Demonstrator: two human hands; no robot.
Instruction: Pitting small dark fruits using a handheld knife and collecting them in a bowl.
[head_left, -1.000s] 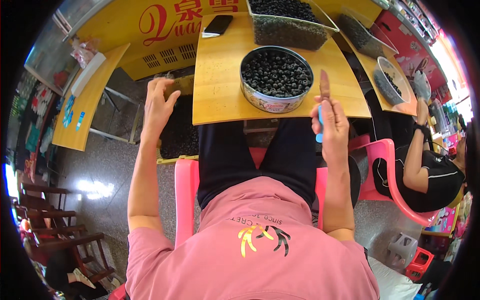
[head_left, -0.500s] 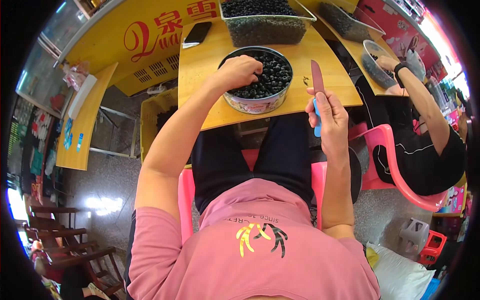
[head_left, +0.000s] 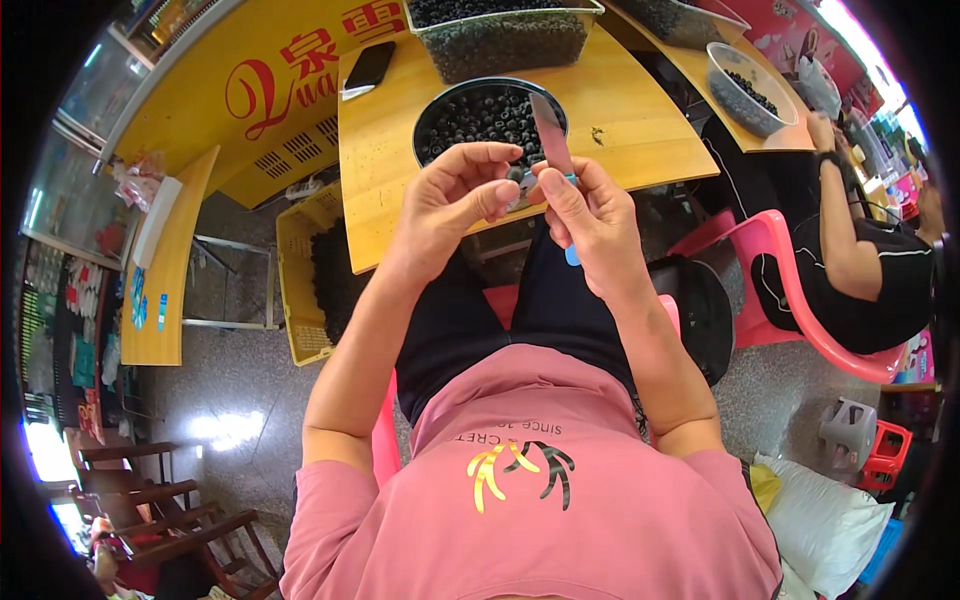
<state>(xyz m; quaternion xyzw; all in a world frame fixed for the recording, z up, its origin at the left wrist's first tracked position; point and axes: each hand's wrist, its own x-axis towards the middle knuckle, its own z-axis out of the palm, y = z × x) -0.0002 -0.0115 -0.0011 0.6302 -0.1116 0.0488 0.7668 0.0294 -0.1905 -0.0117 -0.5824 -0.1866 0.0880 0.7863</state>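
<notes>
My left hand (head_left: pixel 465 200) is curled, thumb and index finger around a small dark round piece (head_left: pixel 516 173); part of the grip is hidden. Close beside it, my right hand (head_left: pixel 592 208) is closed on a knife (head_left: pixel 549 132). Its reddish-looking blade points up and its blue handle shows below my fingers. Both hands are over the table's near edge, just in front of a round tin (head_left: pixel 420 128) filled with similar dark, round pieces (head_left: pixel 485 118). I cannot tell their kind.
On the wooden table (head_left: pixel 385 190) are a clear tub (head_left: pixel 500 50) of dark pieces and a black phone (head_left: pixel 370 65). A yellow crate (head_left: pixel 298 290) stands below left. To the right, a person (head_left: pixel 845 235) sits on a pink chair (head_left: pixel 800 305) beside a bowl (head_left: pixel 745 108).
My left hand has come out of the tin with a dark piece. My right hand has moved left with the knife, beside it. The other person's hand has left the bowl.
</notes>
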